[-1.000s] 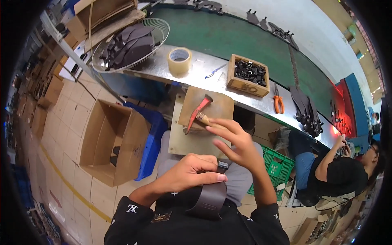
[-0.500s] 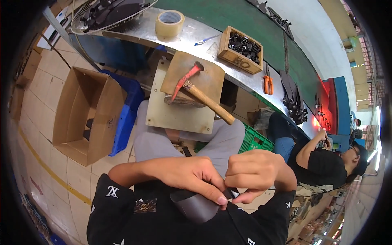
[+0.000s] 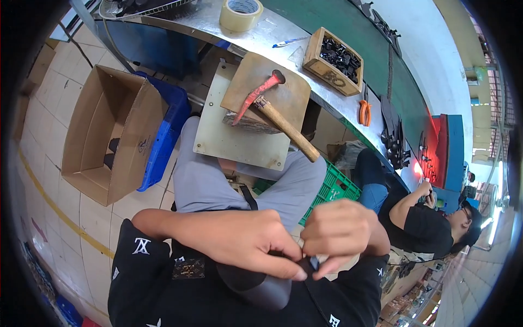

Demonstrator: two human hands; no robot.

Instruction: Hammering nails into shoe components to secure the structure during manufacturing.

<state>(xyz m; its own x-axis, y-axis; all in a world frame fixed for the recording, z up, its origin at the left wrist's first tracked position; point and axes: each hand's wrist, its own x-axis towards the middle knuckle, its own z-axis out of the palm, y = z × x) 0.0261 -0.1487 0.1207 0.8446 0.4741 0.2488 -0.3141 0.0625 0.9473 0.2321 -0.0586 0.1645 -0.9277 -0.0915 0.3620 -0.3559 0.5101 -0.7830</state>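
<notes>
Close to my body, my left hand (image 3: pixel 264 245) is closed on a wide, dark, smooth strip (image 3: pixel 267 291), thumb on top. The strip curls into a loop below the hand. Just beside it, my right hand (image 3: pixel 338 231) is curled into a pinch at the strip's narrow end. A small shiny dark piece (image 3: pixel 314 264) shows between the two hands; its exact kind is too small to tell. In front of my knees, a hammer (image 3: pixel 286 128) with a red head and wooden handle lies on a brown pad (image 3: pixel 245 71) over a block.
A metal-edged bench (image 3: pixel 280 54) holds a tape roll (image 3: pixel 239 16), a pen (image 3: pixel 289 42), a wooden box (image 3: pixel 332 80) of small black parts, and orange-handled pliers (image 3: pixel 365 113). An open carton (image 3: pixel 131 147) stands left, a green crate (image 3: pixel 335 191) right. A co-worker (image 3: pixel 425 226) sits at right.
The view has shifted, so the bench sits higher in the picture. Both hands stay together at the strip, and its loop has tipped lower with its opening less visible.
</notes>
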